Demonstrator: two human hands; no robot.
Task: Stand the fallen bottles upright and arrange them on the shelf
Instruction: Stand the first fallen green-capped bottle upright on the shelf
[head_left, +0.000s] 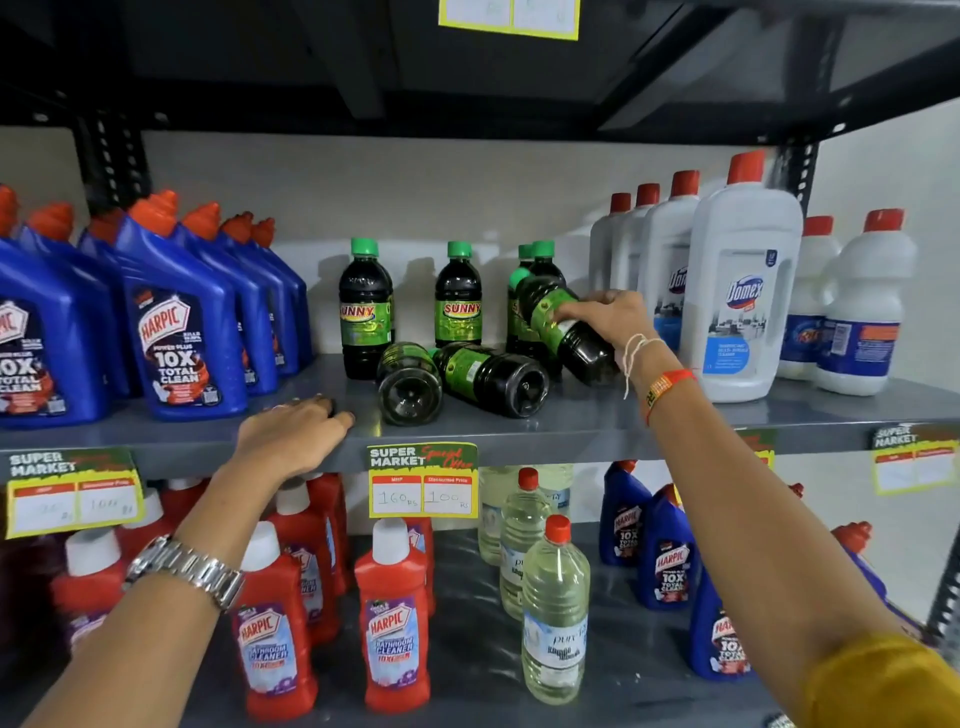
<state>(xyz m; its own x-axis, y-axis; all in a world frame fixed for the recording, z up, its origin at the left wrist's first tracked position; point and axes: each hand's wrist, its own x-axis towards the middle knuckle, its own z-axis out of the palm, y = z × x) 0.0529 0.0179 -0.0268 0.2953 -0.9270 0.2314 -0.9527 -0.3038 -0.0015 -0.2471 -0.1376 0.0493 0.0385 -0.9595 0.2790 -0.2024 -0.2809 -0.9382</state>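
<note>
Dark bottles with green caps and green labels sit in the middle of the grey shelf (597, 423). Two upright bottles (364, 306) (458, 296) stand at the back, with more upright ones (543, 257) behind my right hand. Two fallen bottles (409, 384) (493, 376) lie on their sides, bases toward me. My right hand (605, 317) grips a third bottle (563, 332), lifted and tilted, cap pointing up-left. My left hand (293, 434) rests flat on the shelf's front edge, left of the fallen bottles, holding nothing.
Blue Harpic bottles (176, 332) fill the shelf's left side; white Domex bottles (740, 291) with red caps fill the right. Below are red Harpic cleaners (392, 623), clear liquid bottles (553, 618) and more blue ones. Price tags (422, 480) hang on the shelf edge.
</note>
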